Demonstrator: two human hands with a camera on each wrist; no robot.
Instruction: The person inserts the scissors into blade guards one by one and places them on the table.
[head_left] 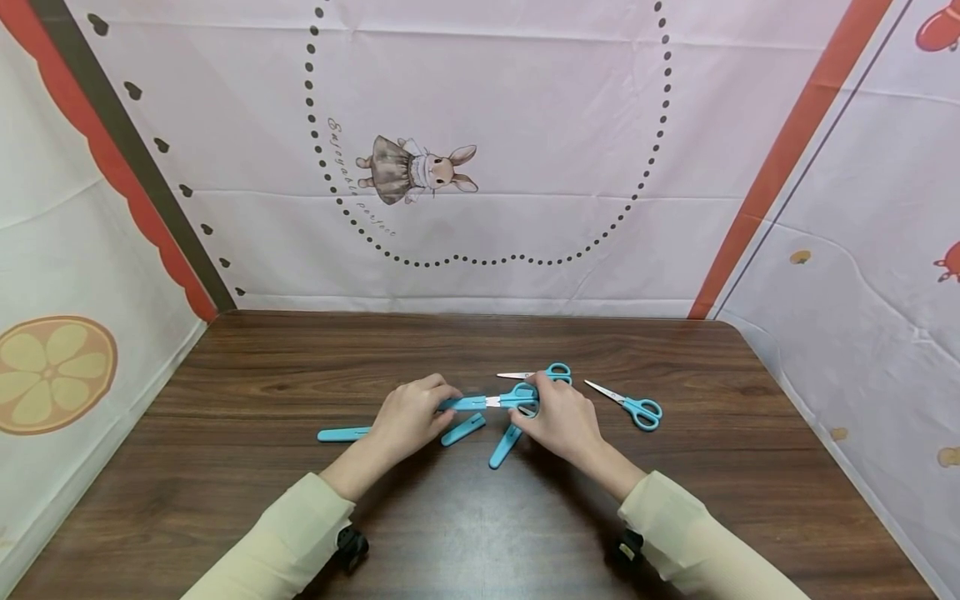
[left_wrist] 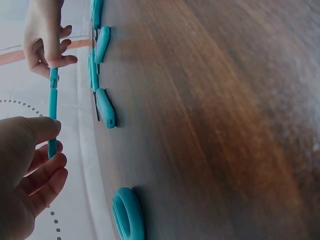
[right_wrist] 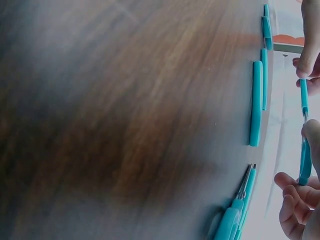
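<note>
Scissors (head_left: 508,401) gripped: head view shows loops (head_left: 523,385), wrist views edge (right_wrist: 305,161).

It looks like a cloth-walled booth (head_left: 862,192): printed fabric (head_left: 525,167) (sideways rabbit (head_left: 393,171) and all) hangs beyond the fingers (head_left: 444,391), and a wood-grain table (head_left: 225,467) spreads beneath them.

Here I count four pairs of blue scissors (head_left: 649,407), four blue sheaths (head_left: 463,430), two of these loose, and one tabletop (head_left: 480,525).
</note>
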